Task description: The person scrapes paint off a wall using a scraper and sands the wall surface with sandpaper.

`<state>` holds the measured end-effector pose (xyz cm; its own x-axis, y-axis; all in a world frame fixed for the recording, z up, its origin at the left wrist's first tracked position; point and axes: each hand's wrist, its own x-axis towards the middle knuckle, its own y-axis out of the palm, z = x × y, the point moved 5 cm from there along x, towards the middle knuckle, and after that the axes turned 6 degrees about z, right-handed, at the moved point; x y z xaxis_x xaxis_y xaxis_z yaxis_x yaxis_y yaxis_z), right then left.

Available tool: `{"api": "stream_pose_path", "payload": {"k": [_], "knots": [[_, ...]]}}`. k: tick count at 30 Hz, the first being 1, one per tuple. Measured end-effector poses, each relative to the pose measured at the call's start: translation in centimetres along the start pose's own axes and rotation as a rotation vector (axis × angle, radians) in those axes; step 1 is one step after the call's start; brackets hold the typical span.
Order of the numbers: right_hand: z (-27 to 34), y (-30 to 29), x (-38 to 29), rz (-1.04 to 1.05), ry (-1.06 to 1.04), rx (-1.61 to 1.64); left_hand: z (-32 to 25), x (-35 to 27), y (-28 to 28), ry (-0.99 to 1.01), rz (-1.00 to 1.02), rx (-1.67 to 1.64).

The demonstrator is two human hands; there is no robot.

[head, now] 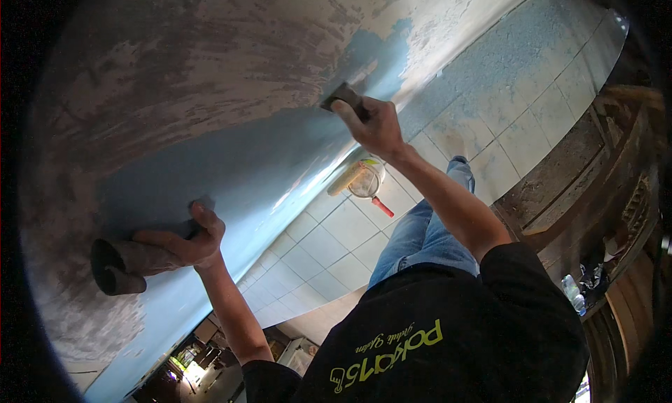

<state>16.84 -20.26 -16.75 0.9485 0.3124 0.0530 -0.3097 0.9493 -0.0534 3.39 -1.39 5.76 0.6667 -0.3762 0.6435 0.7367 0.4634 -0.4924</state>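
Note:
My right hand (375, 127) grips a small dark piece, possibly folded sandpaper (342, 97), against the wall. Around it the wall shows a blue painted patch (252, 145) bordered by rough, pale grey-brown plaster or filler (210, 77). Lower on the left, my left hand (197, 243) is around a curled dark sheet (128, 264) that looks like rolled sandpaper. Its fingertips are close to the blue surface; whether they press on it I cannot tell.
On the tiled floor (346, 224) by the wall's foot stands a white bucket (379, 167). A paint roller (346, 178) and a round strainer with a red handle (382, 206) lie over it. Wooden boards (625, 140) and a plastic bottle (573, 295) are at the right.

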Motion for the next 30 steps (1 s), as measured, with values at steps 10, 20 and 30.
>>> {"api": "stream_pose_path", "payload": {"k": [10, 20, 30], "knots": [[-1.9, 0.0, -0.4, 0.004, 0.028, 0.013, 0.1, -0.1, -0.3, -0.017, 0.035, 0.103], [-5.1, 0.0, -0.6, 0.0, 0.035, 0.007, 1.0, -1.2, 0.2, -0.029, 0.039, 0.072], [-3.2, 0.3, 0.1, 0.003, -0.005, 0.104, 0.8, -0.5, 0.0, -0.026, 0.045, 0.073]]}}
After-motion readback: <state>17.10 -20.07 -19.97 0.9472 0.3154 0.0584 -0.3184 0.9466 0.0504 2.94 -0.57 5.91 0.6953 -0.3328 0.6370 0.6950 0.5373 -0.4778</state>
